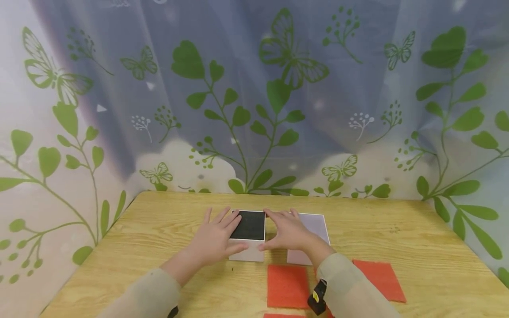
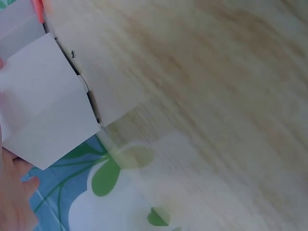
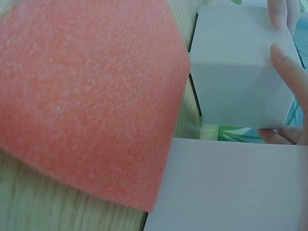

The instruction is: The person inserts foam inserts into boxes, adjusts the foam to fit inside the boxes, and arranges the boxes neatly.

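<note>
A white box [image 1: 246, 252] with a black top face [image 1: 251, 226] inside a white rim stands near the middle of the table. My left hand [image 1: 212, 238] holds it at its left side, fingers over the top edge and thumb against the front. At its right side my right hand [image 1: 292, 232] grips it, fingertips by the back corner and thumb on the front. Both thumbs show on the box's pale front in the right wrist view. A second, pale lilac box [image 1: 299, 257] stands to the right, partly hidden behind my right hand.
A red foam square [image 1: 288, 286] lies in front of the boxes, another red square [image 1: 381, 280] to the right beyond my sleeve. More red shows at the bottom edge. Behind the wooden table [image 1: 151, 221] hangs a leaf-patterned curtain [image 1: 246, 110].
</note>
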`<state>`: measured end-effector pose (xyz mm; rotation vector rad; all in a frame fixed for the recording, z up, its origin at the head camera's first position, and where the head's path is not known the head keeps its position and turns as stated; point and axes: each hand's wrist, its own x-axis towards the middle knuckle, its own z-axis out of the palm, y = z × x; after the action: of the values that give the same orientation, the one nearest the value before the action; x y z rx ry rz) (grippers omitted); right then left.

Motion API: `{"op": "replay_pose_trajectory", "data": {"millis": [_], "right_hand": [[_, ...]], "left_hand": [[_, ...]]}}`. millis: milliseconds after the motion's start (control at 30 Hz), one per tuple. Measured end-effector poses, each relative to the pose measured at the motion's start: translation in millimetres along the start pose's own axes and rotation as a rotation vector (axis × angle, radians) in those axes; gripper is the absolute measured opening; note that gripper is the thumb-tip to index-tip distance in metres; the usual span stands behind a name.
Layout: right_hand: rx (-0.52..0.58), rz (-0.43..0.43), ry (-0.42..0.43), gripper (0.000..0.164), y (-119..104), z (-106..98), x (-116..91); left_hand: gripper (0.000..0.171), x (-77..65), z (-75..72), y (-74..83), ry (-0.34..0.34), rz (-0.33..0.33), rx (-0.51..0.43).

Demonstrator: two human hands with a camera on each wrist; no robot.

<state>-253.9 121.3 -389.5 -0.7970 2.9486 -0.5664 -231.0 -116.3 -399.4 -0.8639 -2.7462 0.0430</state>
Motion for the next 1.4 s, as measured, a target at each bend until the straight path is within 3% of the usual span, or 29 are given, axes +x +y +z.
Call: {"op": "replay_pose_trajectory", "data": {"millis": [167,400,667,900,1133,1400], "right_hand": [[0.003,-0.004,0.007,0.104,0,-1,0],[0.005,-0.009,0.010,0.103,-1,-1,0],[-0.014,-0.002,0.011,0.102,1,-1,-1],[-0.018,-0.011,0.009,0.097,3,2,1],[-0.016,-0.012,0.019,0.096,3,2,3],[-0.013,-0.017,0.027,0.094,0,2,1]], "left_hand": [[0.084,1.0,0.0,-1.0,0.011,0.004,0.029],[0.083,0.8,-5.6,2.5,-0.052,-0.006,0.020],[0.081,14.2,-11.6,26.0,-0.113,0.087,-0.069],[0.078,19.6,-11.1,31.3,-0.150,0.055,-0.136],[0.076,21.4,-10.2,29.5,-0.096,0.070,-0.120],[0.080,23.0,-10.3,30.1,-0.125,0.072,-0.107]]}}
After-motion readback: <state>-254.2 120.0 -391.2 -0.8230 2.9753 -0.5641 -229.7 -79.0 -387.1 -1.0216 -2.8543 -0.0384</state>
